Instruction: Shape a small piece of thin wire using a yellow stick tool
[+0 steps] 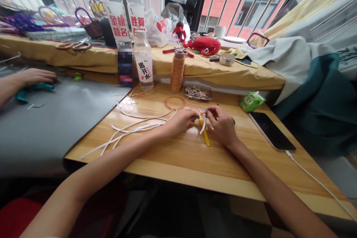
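My left hand and my right hand meet above the wooden table, each with fingers pinched. Between them are short curled pieces of white strip, which both sets of fingertips appear to grip; exactly what each one holds is partly hidden. Just below my fingers a slim yellow tool points toward the table's front edge, its upper end covered by the white pieces. Long white cords lie to the left, some passing behind my left forearm. A ring of orange cord lies beyond my left hand.
Behind my hands stand a spool of orange thread, a water bottle and a clear tray of small pieces. A charging phone and a green packet are at right. At far left another person's hand rests on a grey mat.
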The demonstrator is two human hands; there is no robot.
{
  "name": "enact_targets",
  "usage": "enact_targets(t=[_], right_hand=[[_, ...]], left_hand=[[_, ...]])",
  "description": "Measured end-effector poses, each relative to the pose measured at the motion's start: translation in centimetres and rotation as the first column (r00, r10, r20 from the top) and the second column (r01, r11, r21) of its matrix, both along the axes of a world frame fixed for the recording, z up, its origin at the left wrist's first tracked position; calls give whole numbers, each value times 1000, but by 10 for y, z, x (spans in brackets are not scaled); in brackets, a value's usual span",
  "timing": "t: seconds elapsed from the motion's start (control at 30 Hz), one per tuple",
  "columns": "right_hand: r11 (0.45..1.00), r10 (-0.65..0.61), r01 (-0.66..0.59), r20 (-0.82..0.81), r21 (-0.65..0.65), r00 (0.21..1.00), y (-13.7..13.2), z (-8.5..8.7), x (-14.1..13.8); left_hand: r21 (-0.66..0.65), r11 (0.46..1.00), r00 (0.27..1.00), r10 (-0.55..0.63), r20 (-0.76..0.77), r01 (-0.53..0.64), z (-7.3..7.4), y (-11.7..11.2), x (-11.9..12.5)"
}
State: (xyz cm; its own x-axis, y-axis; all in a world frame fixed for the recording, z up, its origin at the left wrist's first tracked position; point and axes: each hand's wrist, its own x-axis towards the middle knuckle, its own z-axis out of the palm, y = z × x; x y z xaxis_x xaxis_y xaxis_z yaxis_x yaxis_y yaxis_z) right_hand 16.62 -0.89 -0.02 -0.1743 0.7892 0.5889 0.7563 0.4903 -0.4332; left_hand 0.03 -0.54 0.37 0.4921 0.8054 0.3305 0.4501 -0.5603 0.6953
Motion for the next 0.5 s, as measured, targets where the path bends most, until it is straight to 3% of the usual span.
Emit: enact_targets(t=[0.07,0.17,0.5], right_hand=[[1000,-1,0,38,17,999,2,0,2],[1000,-4,3,64,19,998,3,-1,4],[998,-62,64,59,-28,996,11,-4,9]], left_hand=[[133,991,996,-10,-84,21,1,-1,-1],[209,978,990,5,-140,25,2,-2,0],[178,984,987,2,-160,26,6,-4,1]])
